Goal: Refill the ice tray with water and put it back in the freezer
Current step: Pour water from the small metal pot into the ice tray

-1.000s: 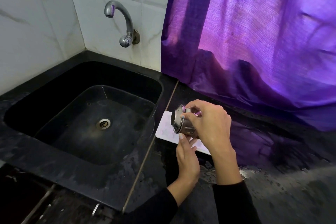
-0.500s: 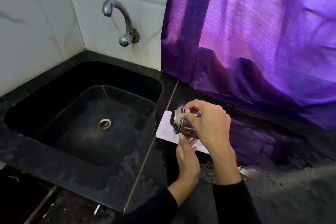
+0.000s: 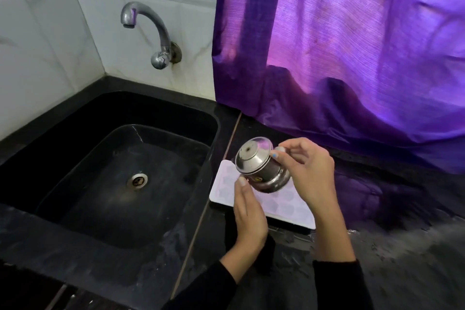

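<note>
A white ice tray [image 3: 281, 205] lies flat on the black counter just right of the sink, partly hidden by my hands. Above it my right hand [image 3: 308, 173] grips a small steel pot [image 3: 261, 167], tipped over with its mouth facing left. My left hand [image 3: 249, 214] is under the pot's rim, one fingertip touching it, fingers loosely together. No water is visibly pouring.
A black sink [image 3: 105, 171] with a steel drain fills the left. A chrome tap [image 3: 151, 33] on the tiled wall stands over its back edge, no water running. A purple curtain [image 3: 352, 45] hangs over the counter's back. The counter [image 3: 402, 246] at right looks wet.
The view has tilted slightly. The steel pot has turned a little so its mouth shows more toward me; both hands stay over the tray.
</note>
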Action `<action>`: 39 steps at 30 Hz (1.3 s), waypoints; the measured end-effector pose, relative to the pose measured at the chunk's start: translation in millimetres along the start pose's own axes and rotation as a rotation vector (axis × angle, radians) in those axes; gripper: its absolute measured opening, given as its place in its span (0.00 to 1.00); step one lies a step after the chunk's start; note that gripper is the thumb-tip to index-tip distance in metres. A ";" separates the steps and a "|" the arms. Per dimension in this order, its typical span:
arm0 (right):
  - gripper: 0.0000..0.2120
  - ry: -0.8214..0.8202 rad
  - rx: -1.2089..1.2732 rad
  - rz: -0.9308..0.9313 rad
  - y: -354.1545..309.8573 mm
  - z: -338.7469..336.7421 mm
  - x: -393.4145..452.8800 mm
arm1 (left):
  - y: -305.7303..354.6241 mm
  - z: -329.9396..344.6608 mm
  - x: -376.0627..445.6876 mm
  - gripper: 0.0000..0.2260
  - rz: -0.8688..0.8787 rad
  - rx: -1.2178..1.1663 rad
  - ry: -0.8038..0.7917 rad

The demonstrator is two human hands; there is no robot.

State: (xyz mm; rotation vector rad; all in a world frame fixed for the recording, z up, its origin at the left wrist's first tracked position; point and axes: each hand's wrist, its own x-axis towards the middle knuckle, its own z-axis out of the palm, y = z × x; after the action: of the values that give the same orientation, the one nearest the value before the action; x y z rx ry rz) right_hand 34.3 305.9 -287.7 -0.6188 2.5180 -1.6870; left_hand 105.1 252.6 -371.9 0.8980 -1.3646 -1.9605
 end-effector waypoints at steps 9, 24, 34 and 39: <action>0.03 0.042 0.571 0.206 44.0 12.4 36.3 | 31.5 9.1 78.5 0.22 0.226 0.166 -0.107; 0.06 0.163 0.635 0.385 120.8 29.2 139.0 | 12.1 74.1 176.4 0.38 -0.011 0.280 -0.209; 0.05 0.158 0.558 0.411 134.3 30.0 168.3 | 8.6 88.5 194.7 0.36 -0.050 0.354 -0.183; 0.10 0.132 0.321 0.440 139.3 9.3 154.8 | 18.6 65.5 198.4 0.22 -0.034 0.451 -0.191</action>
State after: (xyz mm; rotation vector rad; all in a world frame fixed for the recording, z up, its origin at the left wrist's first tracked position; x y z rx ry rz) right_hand -147.3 288.6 -388.7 0.0703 2.1645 -1.9298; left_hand -65.1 130.2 -377.1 0.9522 -1.9637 -1.8301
